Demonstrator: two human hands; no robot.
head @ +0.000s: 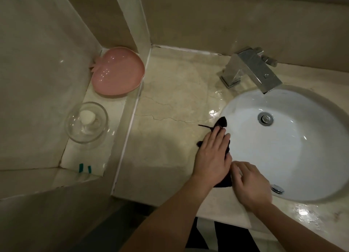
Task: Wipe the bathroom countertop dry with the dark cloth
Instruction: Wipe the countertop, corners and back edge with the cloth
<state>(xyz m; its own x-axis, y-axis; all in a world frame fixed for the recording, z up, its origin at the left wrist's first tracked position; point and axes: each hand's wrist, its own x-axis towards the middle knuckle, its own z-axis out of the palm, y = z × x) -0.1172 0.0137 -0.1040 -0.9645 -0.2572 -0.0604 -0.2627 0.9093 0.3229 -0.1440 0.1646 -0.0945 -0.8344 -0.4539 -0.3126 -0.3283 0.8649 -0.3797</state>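
Note:
The dark cloth (pixel 222 122) lies on the beige marble countertop (pixel 170 119), along the left rim of the white sink (pixel 283 149). My left hand (pixel 211 155) presses flat on the cloth with straight fingers and covers its middle. One cloth corner pokes out beyond the fingertips, and another part shows below the wrist. Lying palm down on the front rim, my right hand (pixel 249 183) touches the cloth's near edge with loosely bent fingertips. Wet shine shows on the counter near the faucet and at the front right.
A chrome faucet (pixel 249 70) stands behind the sink. On a raised ledge to the left sit a pink dish (pixel 117 72), a glass bowl (pixel 86 122) holding a white piece, and two small green items (pixel 84 168). Walls close in the left and back.

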